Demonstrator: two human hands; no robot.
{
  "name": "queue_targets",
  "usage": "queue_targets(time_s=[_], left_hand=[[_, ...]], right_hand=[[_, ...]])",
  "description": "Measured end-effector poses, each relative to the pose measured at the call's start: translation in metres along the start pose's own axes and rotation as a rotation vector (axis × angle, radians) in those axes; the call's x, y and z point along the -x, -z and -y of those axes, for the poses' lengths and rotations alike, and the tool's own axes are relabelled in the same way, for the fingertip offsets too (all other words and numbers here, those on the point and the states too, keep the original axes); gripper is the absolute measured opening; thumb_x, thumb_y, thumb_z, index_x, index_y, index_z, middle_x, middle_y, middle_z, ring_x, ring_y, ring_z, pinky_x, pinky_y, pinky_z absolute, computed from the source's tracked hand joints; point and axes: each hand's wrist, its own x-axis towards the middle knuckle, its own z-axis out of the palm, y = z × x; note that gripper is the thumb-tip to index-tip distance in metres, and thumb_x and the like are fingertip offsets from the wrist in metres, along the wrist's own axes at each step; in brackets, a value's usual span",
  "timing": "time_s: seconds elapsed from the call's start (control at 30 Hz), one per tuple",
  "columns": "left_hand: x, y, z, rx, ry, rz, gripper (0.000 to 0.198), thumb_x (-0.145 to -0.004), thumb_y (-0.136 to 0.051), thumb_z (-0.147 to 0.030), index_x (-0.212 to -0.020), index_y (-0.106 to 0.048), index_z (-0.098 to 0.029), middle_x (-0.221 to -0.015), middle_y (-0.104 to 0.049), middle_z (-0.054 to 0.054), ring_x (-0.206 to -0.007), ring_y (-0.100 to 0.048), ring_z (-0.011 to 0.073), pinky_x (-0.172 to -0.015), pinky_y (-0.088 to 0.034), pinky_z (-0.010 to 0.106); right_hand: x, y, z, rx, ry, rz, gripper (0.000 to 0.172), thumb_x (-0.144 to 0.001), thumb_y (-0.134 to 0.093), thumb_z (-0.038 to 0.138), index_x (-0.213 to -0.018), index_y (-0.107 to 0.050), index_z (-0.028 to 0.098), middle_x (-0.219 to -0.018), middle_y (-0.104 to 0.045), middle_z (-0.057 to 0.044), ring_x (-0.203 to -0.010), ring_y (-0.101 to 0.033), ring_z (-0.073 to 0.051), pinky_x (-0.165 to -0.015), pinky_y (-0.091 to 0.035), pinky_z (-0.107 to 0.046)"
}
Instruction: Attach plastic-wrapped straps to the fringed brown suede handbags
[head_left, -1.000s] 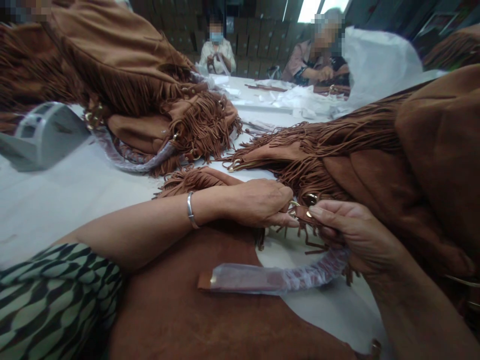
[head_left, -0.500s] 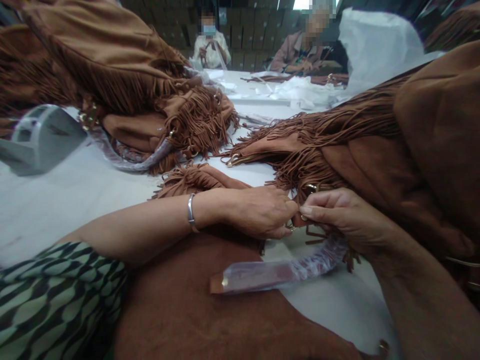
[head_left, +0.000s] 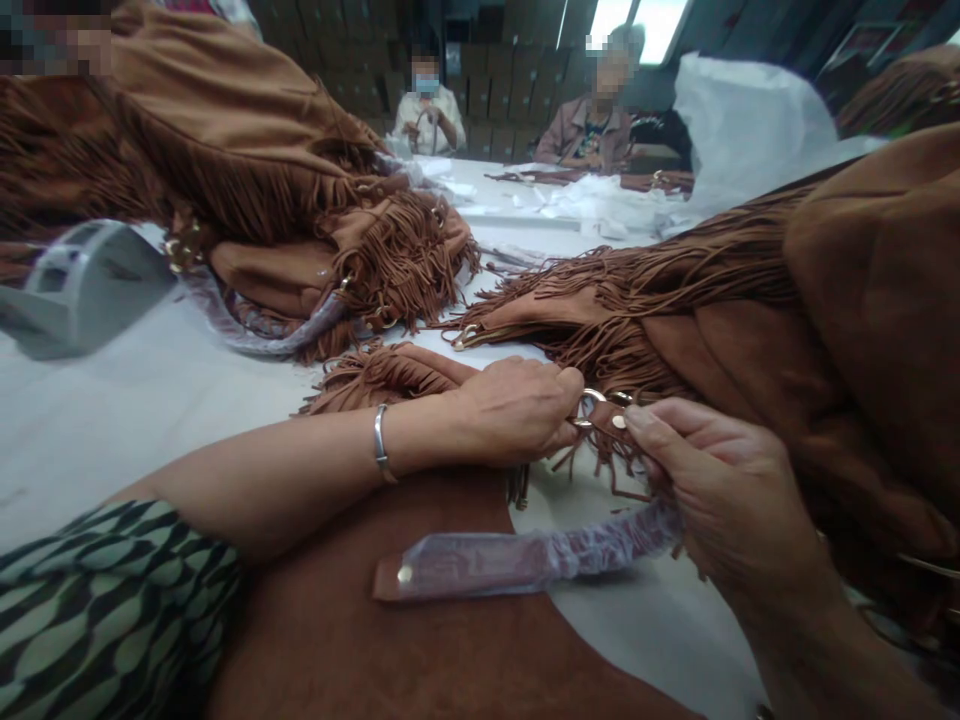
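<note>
My left hand (head_left: 517, 410), a silver bangle on its wrist, is closed at a gold metal ring (head_left: 592, 400); what lies inside its fingers is hidden. My right hand (head_left: 712, 455) pinches the brown strap end (head_left: 609, 418) with a gold stud, which is looped through that ring. From beneath my right hand a strap wrapped in clear plastic (head_left: 510, 562) runs left, its bare studded end on brown suede (head_left: 360, 620). Brown fringe hangs behind and under the ring.
Fringed brown bags are piled at the left (head_left: 232, 110) and right (head_left: 862, 270). A grey plastic object (head_left: 97, 290) stands on the white table (head_left: 45, 430). Two people sit across the table, beyond white wrapping (head_left: 600, 200).
My right hand has shifted slightly right and my left hand slightly up. The ring and studded strap end now show between them. The wrapped strap's free end has moved left.
</note>
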Motion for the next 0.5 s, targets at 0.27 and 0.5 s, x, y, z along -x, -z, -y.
queue_targets(time_s=[0.27,0.5], left_hand=[[0.001,-0.004,0.009,0.037,-0.324,0.020,0.014,-0.082,-0.047,-0.021,-0.094,-0.050,-0.015,-0.089,-0.061,0.008,-0.083,-0.055,0.0210,-0.073,-0.042,0.031],[0.003,0.000,0.010,0.076,-0.382,0.014,0.033,-0.088,-0.047,-0.045,-0.097,-0.050,-0.013,-0.090,-0.059,0.009,-0.083,-0.053,0.0221,-0.074,-0.041,0.032]], right_hand=[[-0.009,0.006,0.005,-0.084,-0.234,0.196,0.031,-0.057,-0.078,0.041,-0.055,-0.062,0.014,-0.041,-0.038,0.005,-0.037,-0.027,-0.004,-0.033,-0.014,-0.016],[-0.014,0.010,0.001,-0.052,-0.297,0.238,0.034,-0.056,-0.079,0.044,-0.058,-0.062,0.014,-0.042,-0.039,0.005,-0.037,-0.025,-0.003,-0.034,-0.012,-0.016]])
